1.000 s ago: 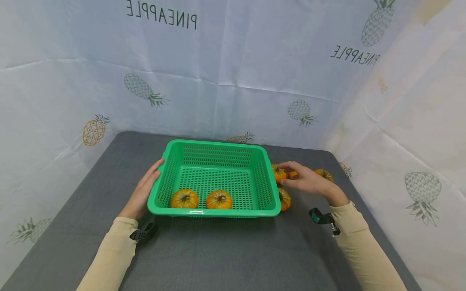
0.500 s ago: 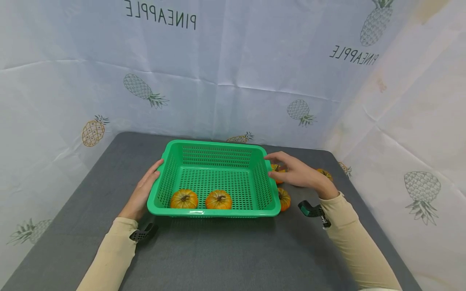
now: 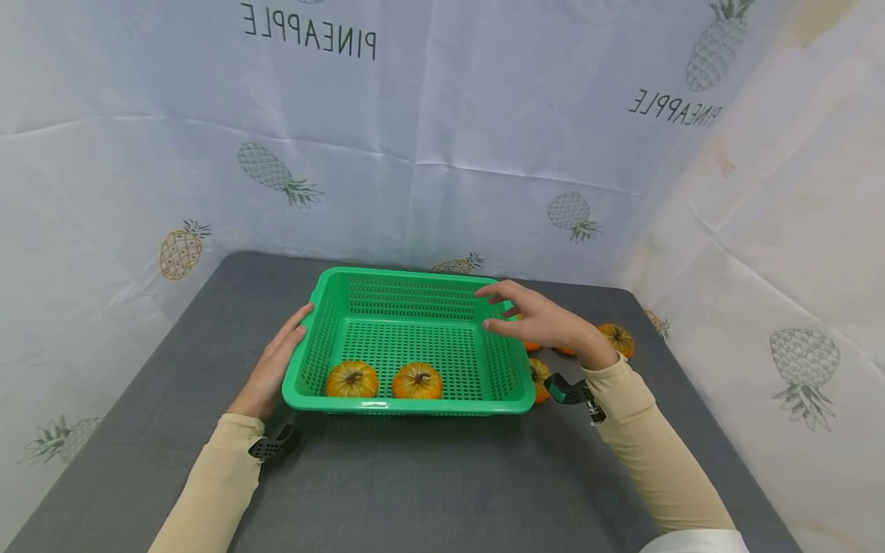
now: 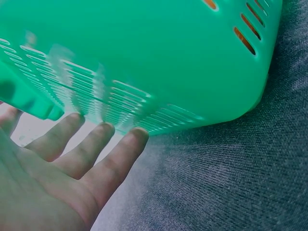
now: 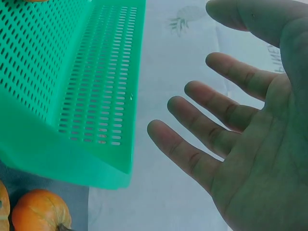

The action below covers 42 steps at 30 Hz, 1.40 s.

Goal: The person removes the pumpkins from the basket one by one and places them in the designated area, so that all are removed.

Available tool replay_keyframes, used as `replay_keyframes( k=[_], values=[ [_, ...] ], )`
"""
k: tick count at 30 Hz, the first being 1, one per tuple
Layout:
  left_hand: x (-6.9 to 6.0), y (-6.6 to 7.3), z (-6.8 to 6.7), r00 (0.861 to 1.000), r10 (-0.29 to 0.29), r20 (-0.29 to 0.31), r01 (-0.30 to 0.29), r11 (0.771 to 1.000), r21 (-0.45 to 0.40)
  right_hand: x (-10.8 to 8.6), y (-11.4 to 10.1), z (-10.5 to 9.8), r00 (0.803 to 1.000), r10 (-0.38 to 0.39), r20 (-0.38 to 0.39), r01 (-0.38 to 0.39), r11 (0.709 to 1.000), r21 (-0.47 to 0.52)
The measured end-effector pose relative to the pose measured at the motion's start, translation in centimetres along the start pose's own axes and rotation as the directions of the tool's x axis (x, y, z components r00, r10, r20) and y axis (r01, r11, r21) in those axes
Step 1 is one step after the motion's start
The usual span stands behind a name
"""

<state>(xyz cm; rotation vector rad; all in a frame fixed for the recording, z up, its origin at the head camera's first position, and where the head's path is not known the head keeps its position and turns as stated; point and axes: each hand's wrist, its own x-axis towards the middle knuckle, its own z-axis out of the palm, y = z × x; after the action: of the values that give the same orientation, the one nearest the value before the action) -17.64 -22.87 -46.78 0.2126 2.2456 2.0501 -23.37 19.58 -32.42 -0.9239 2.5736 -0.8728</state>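
Observation:
A green plastic basket (image 3: pixel 408 405) with slotted walls sits on the dark table. Two small orange pumpkins lie inside it along the near wall, a left pumpkin (image 3: pixel 352 379) and a right pumpkin (image 3: pixel 417 381). My left hand (image 3: pixel 268 372) rests along the basket's left side; in the left wrist view its extended fingers (image 4: pixel 115 161) reach the slotted outer wall. Over the basket's right rim hovers my right hand (image 3: pixel 535 315), fingers spread and holding nothing. The right wrist view shows its bare palm (image 5: pixel 260 178) beside the basket wall (image 5: pixel 101 72).
Several more pumpkins lie right of the basket, partly hidden by it and my right arm: one near its corner (image 3: pixel 539 380) and one farther right (image 3: pixel 617 339). A pineapple-printed cloth (image 3: pixel 415 115) hangs behind the grey table (image 3: pixel 415 484).
My right hand has moved left and up, from beside the pumpkins on the right to above the basket's right rim. My left hand and the basket stay in place.

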Motion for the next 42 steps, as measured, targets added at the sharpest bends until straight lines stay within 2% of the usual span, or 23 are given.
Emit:
replay_keyframes(
  k=[6,21,27,42],
  values=[
    [0.1,0.1,0.1,1.0,0.017,0.008,-0.017,1.0,-0.012,0.3,-0.2,0.3,1.0,-0.021,-0.017,0.021,1.0,0.013],
    [-0.1,0.0,0.2,1.0,0.003,-0.007,-0.003,1.0,-0.021,2.6,-1.5,2.0,0.996,-0.084,-0.021,0.086,0.992,0.092],
    [-0.1,0.0,0.2,1.0,0.009,-0.001,-0.009,1.0,-0.002,3.6,-2.3,2.6,0.996,-0.09,0.002,0.089,0.987,0.135],
    [0.0,-0.1,0.1,1.0,0.009,-0.003,-0.009,1.0,-0.007,6.1,-3.4,4.2,0.985,-0.139,0.1,0.129,0.987,0.101]
  ],
)
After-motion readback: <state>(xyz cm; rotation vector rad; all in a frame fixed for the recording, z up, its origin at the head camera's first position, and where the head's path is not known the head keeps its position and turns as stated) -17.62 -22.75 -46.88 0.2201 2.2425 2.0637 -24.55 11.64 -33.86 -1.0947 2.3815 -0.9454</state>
